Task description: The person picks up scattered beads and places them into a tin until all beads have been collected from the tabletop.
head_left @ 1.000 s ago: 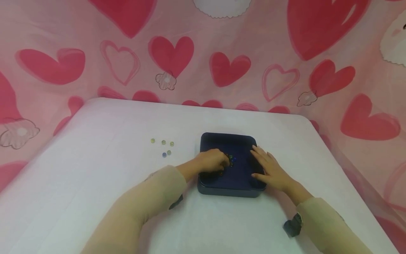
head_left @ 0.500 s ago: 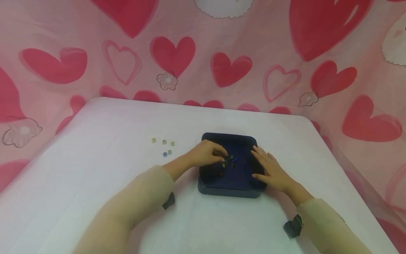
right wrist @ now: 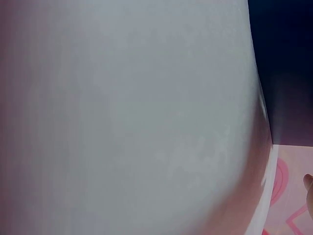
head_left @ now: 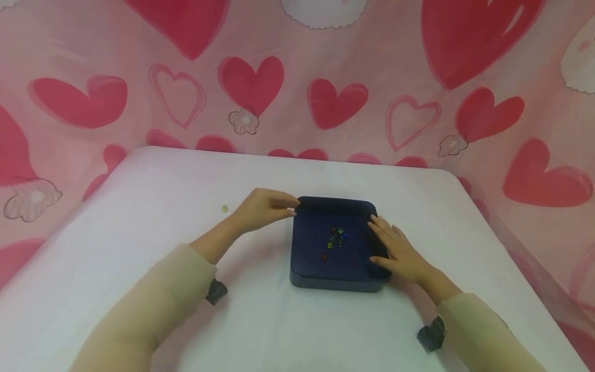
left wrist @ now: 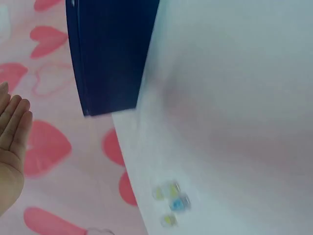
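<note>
1. Left-wrist view shows four loose beads [left wrist: 178,203]; head view, one.
2. Dark box [head_left: 307,243] holds coloured beads [head_left: 330,245] near its centre.
3. Left hand [head_left: 262,207], box's ten o'clock: fingers narrowly parted. Right hand [head_left: 396,249], three o'clock: fingers spread.

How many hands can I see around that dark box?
2. The left hand is by the far left corner of the box; the right hand lies over its right rim. Both show plainly, so neither is hidden.
</note>
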A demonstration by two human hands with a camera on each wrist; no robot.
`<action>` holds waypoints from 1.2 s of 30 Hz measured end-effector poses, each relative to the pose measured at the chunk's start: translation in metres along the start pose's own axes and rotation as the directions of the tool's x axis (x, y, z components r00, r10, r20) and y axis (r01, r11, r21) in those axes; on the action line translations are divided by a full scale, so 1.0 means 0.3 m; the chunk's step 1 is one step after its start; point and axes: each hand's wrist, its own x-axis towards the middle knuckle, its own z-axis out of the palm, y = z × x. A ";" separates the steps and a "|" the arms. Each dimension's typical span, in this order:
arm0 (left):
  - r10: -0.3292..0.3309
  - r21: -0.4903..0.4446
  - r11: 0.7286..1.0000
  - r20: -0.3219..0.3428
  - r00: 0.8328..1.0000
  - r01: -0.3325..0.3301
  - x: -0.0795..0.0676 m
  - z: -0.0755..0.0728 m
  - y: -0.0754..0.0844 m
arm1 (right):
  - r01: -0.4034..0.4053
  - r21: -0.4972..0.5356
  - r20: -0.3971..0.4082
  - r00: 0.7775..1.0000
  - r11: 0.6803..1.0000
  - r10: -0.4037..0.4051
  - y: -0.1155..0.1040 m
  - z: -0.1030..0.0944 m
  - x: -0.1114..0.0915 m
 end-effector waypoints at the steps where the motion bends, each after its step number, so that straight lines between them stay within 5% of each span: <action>1: -0.024 -0.003 1.000 -0.011 1.000 0.024 -0.008 -0.012 -0.006 | 0.002 0.002 -0.002 1.000 1.000 -0.002 0.000 -0.002 0.000; 8: -0.170 0.005 0.985 -0.071 0.983 0.171 -0.056 -0.070 -0.055 | 0.020 0.010 -0.010 1.000 1.000 -0.020 -0.002 -0.008 -0.004; 27: -0.234 0.069 0.965 -0.193 0.953 0.251 -0.146 -0.150 -0.254 | 0.046 0.012 -0.048 0.998 0.999 -0.046 -0.009 -0.002 -0.039; 36: -0.284 0.090 0.948 -0.192 0.940 0.304 -0.158 -0.188 -0.287 | 0.040 0.015 -0.035 0.999 0.999 -0.039 -0.006 -0.007 -0.022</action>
